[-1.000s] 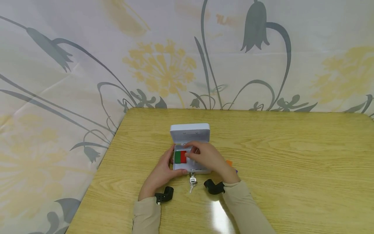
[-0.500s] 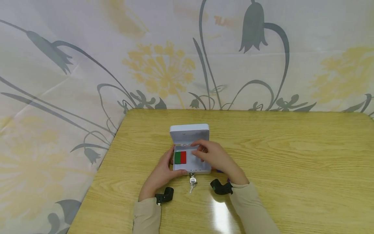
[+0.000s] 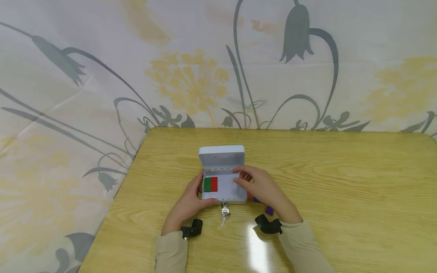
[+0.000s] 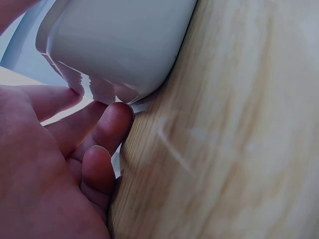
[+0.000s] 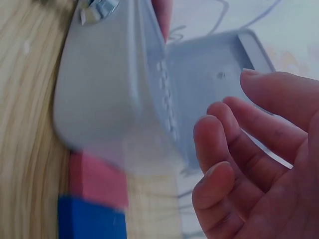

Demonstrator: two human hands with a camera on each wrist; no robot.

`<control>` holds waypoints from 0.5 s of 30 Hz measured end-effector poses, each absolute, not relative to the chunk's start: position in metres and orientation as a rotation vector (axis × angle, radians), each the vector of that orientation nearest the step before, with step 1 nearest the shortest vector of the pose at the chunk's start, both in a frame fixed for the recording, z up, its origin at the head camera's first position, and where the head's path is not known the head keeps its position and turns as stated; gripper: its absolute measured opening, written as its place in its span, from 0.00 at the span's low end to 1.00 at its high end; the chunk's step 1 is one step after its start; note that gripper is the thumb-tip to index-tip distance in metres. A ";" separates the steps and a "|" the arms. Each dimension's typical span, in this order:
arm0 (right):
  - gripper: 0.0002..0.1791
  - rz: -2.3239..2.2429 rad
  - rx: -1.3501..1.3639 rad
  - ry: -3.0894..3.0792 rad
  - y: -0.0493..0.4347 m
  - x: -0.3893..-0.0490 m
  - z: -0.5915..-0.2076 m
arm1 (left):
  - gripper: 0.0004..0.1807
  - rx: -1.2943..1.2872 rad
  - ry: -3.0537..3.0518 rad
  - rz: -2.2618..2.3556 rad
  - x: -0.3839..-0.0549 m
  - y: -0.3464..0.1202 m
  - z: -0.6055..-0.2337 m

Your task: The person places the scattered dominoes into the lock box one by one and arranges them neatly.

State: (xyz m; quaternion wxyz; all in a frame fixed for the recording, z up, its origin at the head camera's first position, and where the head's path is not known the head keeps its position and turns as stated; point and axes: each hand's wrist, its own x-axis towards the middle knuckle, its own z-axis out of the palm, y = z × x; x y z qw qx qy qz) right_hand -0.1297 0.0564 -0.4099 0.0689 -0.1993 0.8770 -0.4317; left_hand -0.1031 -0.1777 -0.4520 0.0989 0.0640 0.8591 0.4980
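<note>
A small white metal cash box (image 3: 235,202) stands on the table with its lid (image 3: 222,160) raised. Inside, at the left, a green block (image 3: 207,184) and a red block (image 3: 214,184) lie side by side. Keys (image 3: 224,211) hang from the lock at the front. My left hand (image 3: 189,199) grips the box's left side, thumb at the front edge; in the left wrist view, fingertips touch its outer wall. My right hand (image 3: 261,185) hovers over the box's right edge, fingers loosely bent. The right wrist view shows nothing between those fingers (image 5: 209,142).
Right of the box, partly under my right hand, lie a pinkish-red block (image 5: 97,179), a blue block (image 5: 92,219) and a purple block (image 3: 269,211). The wooden table (image 3: 341,189) meets a flower-patterned cloth (image 3: 191,76) at its back and left.
My right hand has moved right, from beside the red block to the box's right edge, uncovering the purple block. My left hand stays on the box.
</note>
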 end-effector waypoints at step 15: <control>0.16 -1.229 -0.508 2.749 0.105 -0.110 -0.409 | 0.55 0.125 2.523 1.475 -0.102 -0.176 -0.451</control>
